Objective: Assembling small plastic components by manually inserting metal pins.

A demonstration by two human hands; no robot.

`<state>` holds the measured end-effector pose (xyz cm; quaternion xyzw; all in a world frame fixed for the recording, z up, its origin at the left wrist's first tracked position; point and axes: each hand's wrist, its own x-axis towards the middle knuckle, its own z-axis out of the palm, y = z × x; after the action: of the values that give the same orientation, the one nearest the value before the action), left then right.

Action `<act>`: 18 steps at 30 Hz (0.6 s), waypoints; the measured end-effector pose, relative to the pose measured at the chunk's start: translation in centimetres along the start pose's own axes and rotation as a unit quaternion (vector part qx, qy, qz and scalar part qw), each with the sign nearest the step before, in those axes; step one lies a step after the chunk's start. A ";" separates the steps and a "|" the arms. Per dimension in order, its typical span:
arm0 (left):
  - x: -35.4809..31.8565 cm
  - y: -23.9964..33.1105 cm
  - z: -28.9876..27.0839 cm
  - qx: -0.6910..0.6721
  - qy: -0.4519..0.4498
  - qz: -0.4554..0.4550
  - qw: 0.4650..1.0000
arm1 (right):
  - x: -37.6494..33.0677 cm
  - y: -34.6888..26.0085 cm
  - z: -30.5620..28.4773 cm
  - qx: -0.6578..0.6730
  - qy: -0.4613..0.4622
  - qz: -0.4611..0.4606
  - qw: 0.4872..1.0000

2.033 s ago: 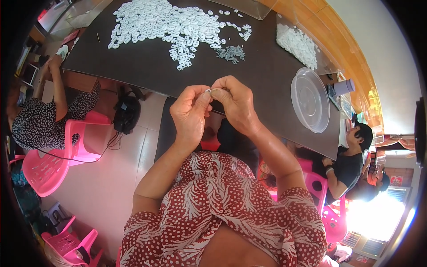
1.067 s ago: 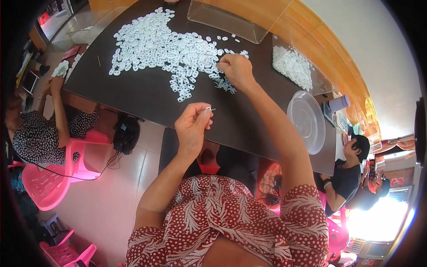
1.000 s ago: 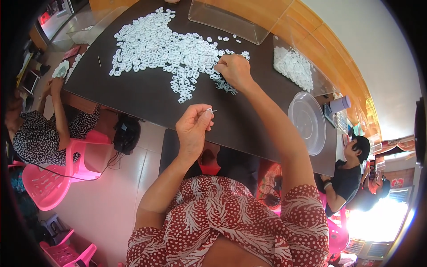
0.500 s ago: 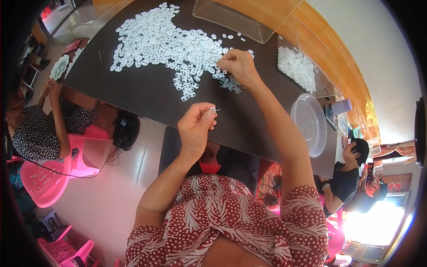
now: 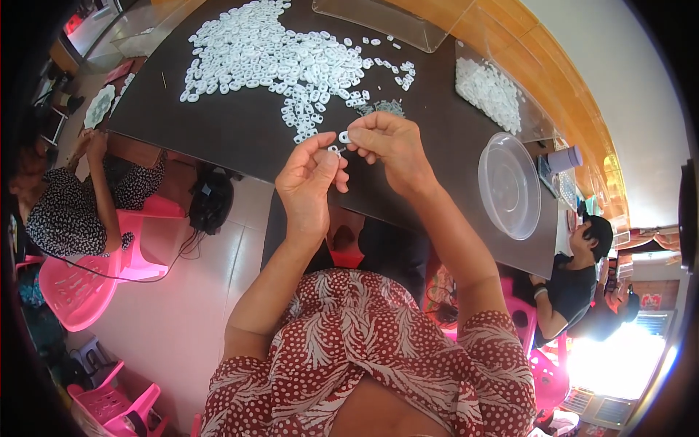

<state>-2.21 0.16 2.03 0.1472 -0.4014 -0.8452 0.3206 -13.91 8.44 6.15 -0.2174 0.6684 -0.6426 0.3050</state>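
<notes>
Nearest, a red shirt [image 5: 364, 349] with a white leaf and dot print, soft and creased, filling the lower middle. Bare forearms rising from it toward the dark desk [image 5: 233, 131]. Left hand [image 5: 309, 182] curled, thumb and forefinger pinched on a thin metal pin [image 5: 336, 151], hard to make out. Right hand [image 5: 389, 142] close against it, fingertips pinched on a small white ring piece [image 5: 344, 137], flat, oval, with a hole through it. Both hands raised together just above the near edge of the desk, piece and pin almost meeting between them.

Below the desk edge, pale glossy floor tiles [image 5: 182, 306] and a pink plastic chair [image 5: 80, 284], moulded with slots, at the left. On it, another person in a black and white speckled top [image 5: 73, 211], hands up at the desk's left end. At the right, a person in a black shirt [image 5: 571, 291] seated low beside more pink chairs.

Just beyond the hands, a small grey tangle of metal bits [image 5: 386, 108] on the desk. Right of it, a round clear plastic lid [image 5: 510, 186], smooth and shallow. Farther back, a broad scattered heap of white ring pieces [image 5: 277, 58] across the matt dark top, nothing between heap and hands. Far right, a second mound of white pieces [image 5: 489, 86] in a clear tray. At the far edge, a clear rectangular tray [image 5: 378, 18] against orange wood.
</notes>
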 end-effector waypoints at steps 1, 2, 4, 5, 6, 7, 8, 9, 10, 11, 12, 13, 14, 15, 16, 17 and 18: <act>-0.2 0.2 0.1 -0.001 -0.008 0.016 1.000 | -0.4 0.1 0.1 0.003 -0.003 -0.002 1.000; -0.3 0.3 0.1 0.002 -0.007 0.014 1.000 | -0.7 0.2 0.3 0.005 -0.003 0.000 1.000; -0.6 0.4 0.1 0.016 -0.004 0.028 0.999 | -1.3 0.4 0.5 0.005 0.002 -0.030 1.000; -0.6 0.4 0.1 0.018 -0.003 0.028 0.999 | -1.6 0.5 0.6 0.007 0.002 -0.030 1.000; -0.7 0.4 0.0 0.011 -0.005 0.021 1.000 | -1.9 0.6 0.7 0.007 -0.002 -0.029 1.000; -0.8 0.4 0.0 0.004 -0.007 0.014 1.000 | -2.2 0.6 0.8 0.007 -0.007 -0.029 1.000; -0.9 0.4 0.0 0.005 -0.008 0.014 1.000 | -2.5 0.6 0.9 0.008 -0.006 -0.029 1.000; -1.1 0.4 0.0 -0.008 -0.011 0.015 1.000 | -2.8 0.4 1.1 0.015 -0.021 -0.035 0.999; -1.2 0.4 0.1 -0.022 -0.013 0.015 1.000 | -3.0 0.3 1.1 0.021 -0.036 -0.040 0.998; -1.3 0.5 0.1 -0.022 -0.014 0.015 1.000 | -3.2 0.4 1.1 0.022 -0.035 -0.040 0.998; -1.4 0.6 0.0 -0.045 -0.017 0.004 0.999 | -3.3 0.4 1.0 0.028 -0.047 -0.050 0.997; -1.5 0.7 0.0 -0.067 -0.020 -0.007 0.998 | -3.4 0.4 0.9 0.035 -0.059 -0.060 0.996; -1.6 0.8 0.1 -0.067 -0.021 -0.007 0.998 | -3.4 0.7 0.8 0.035 -0.058 -0.061 0.996; -1.7 0.8 0.1 -0.077 -0.025 -0.018 0.997 | -3.4 1.0 0.7 0.038 -0.054 -0.066 0.996; -1.8 0.8 0.2 -0.087 -0.028 -0.029 0.995 | -3.4 1.2 0.6 0.041 -0.050 -0.072 0.995; -1.9 0.8 0.3 -0.087 -0.029 -0.030 0.995 | -3.5 1.2 0.7 0.041 -0.050 -0.072 0.995; -2.1 0.9 0.3 -0.087 -0.030 -0.032 0.995 | -3.6 1.2 0.8 0.043 -0.041 -0.072 0.996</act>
<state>-0.45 1.33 2.88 0.1059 -0.3310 -0.8906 0.2932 -10.64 10.40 5.45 -0.2777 0.6093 -0.6819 0.2944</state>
